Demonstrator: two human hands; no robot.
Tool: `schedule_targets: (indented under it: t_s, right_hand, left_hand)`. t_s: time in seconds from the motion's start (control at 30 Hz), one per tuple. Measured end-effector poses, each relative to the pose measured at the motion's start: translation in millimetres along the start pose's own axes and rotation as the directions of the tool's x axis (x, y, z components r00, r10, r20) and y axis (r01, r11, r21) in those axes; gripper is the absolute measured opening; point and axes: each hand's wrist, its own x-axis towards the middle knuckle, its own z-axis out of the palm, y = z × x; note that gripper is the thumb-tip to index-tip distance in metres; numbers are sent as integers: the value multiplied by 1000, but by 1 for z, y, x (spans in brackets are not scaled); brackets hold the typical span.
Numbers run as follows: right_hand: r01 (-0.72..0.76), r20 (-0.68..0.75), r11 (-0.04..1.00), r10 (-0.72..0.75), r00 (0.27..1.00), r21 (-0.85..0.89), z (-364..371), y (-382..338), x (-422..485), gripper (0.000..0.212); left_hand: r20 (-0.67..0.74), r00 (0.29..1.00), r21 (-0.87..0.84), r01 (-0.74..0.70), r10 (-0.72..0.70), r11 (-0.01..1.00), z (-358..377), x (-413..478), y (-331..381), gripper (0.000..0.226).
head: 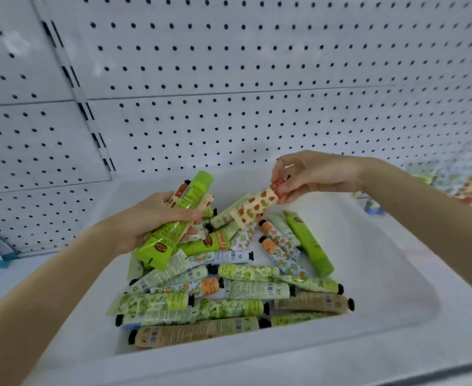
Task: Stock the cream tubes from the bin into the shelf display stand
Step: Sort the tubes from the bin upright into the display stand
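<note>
Under a white pegboard (257,79), a white bin (382,274) held a heap of tubes (229,302), over which the left hand (145,221) curled its fingers (190,215) round a green tube (190,196) and several others, while the right hand (318,174) pinched a peach tube (257,204) by its cap end in its fingers (283,188).

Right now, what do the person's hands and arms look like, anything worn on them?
Nothing worn shows: the left hand and right hand have no gloves, rings or watch, and the left arm and right arm show no sleeve to the frame edge.
</note>
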Motion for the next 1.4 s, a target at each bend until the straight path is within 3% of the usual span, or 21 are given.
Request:
schedule_targets:
  t_s: [0.2,0.3,0.4,0.5,0.53,0.6,0.7,0.77,0.87,0.97,1.03,1.13,1.2,1.3,1.4]
  right_hand:
    - [110,-254,925,-15,967,364,-67,8,-101,18]
    - [215,-297,766,-32,954,606,-94,27,-149,30]
    - [323,-381,592,-29,924,738,-113,53,-187,32]
    - [425,-458,415,-23,889,804,-132,88,-217,35]
    - [453,-479,344,-11,878,823,-140,101,-227,46]
    - [494,-519,251,39,854,832,-157,124,-245,66]
    - [518,-569,290,126,813,805,-185,150,-265,76]
    - [515,-585,322,178,791,794,-205,168,-276,64]
    - [488,-596,376,267,757,788,-227,199,-289,47]
    - [364,-695,707,248,675,606,-240,227,-294,22]
    - [308,-723,808,198,661,503,-245,240,-293,19]
    - [292,-740,858,142,657,423,-252,252,-285,17]
    - [261,-771,904,108,628,339,-256,259,-276,14]
    - [196,-814,948,99,573,253,-258,266,-257,14]
    - [231,-827,948,54,560,218,-262,277,-241,15]
  left_hand:
    - [-43,998,-52,-53,50,997,35,-7,28,107]
    - [-9,996,-124,-94,94,988,77,-1,57,105]
    - [41,988,-195,-135,146,971,134,9,88,107]
    - [106,978,-243,-150,179,958,199,21,117,65]
    - [114,977,-266,-145,180,953,221,26,125,50]
    - [142,975,-292,-123,170,949,263,38,137,41]
    - [175,974,-311,-82,142,947,317,59,148,34]
    - [193,975,-333,-39,109,942,349,73,152,25]
    - [217,974,-339,9,69,941,392,91,150,38]
    - [221,974,-370,43,43,928,423,99,143,35]
    - [243,970,-405,76,27,911,439,98,132,45]
    - [154,984,-429,-15,90,903,459,90,101,52]
    - [98,988,-359,-73,116,931,475,82,77,53]
    - [98,992,-298,-52,85,953,499,83,46,45]
    - [77,996,-273,-21,44,962,519,90,24,43]
